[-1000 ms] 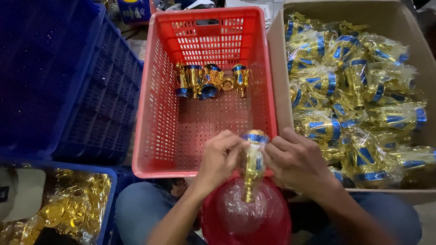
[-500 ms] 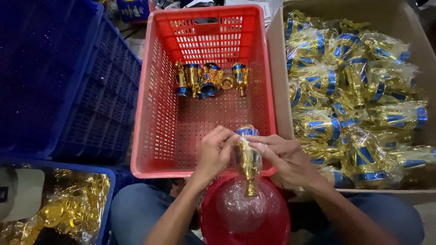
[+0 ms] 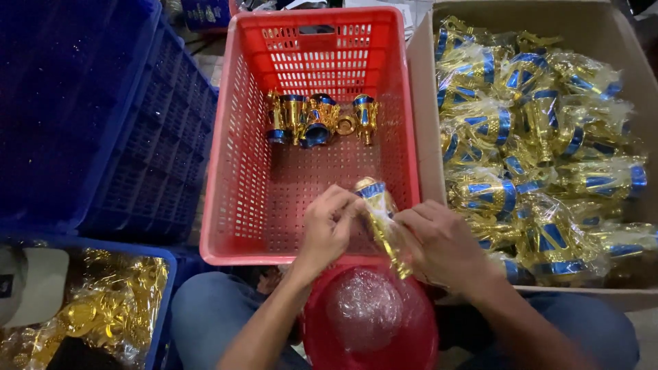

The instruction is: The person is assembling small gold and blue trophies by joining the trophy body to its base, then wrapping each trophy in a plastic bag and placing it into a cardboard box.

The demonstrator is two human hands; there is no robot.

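- Gripping a gold cup (image 3: 381,220) with a blue band, both hands over the near rim of the red crate (image 3: 236,171).
- Left hand (image 3: 329,229): fingers clamped on the cup's upper part, near the band.
- Right hand (image 3: 442,247): fingers closed on the cup's lower stem, clear wrap bunched around it.
- Tilted, top toward the crate, foot toward the red bowl (image 3: 370,322) below.
- Lying at the crate's far end: unwrapped cups (image 3: 319,118).
- Filling the cardboard box (image 3: 421,123) on the right: wrapped cups (image 3: 541,137).
- Standing left: blue crates (image 3: 82,116).
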